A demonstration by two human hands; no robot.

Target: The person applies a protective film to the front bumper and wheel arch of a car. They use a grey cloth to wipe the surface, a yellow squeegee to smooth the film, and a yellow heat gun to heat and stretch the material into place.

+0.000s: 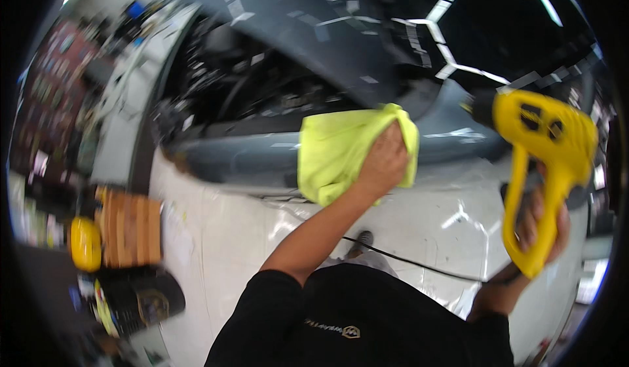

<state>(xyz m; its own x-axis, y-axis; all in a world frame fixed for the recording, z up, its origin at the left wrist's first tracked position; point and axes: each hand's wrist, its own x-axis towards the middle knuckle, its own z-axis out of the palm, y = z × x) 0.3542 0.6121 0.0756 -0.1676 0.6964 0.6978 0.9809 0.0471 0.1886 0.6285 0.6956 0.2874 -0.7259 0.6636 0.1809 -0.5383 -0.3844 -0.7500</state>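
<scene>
My left hand (386,160) presses a bright yellow-green cloth (327,157) onto the grey fender (236,160) of a car. Its fingers are bunched into the cloth and partly hidden by the folds. Off to the right, a yellow heat gun (547,121) is gripped by its handle in my right hand (559,226). The gun's dark nozzle points left, toward the car, apart from the cloth. From the gun's lower end a black cord (419,264) runs leftward in front of me. Beyond the fender, the engine bay (262,88) shows under the raised hood (308,39).
On the left stand a wooden block-like stool (134,229), a yellow rounded object (85,244) and a black bucket (147,301). A long pale counter (131,105) lies farther back. My shoe (363,238) is on the glossy light floor (223,236), near the cord.
</scene>
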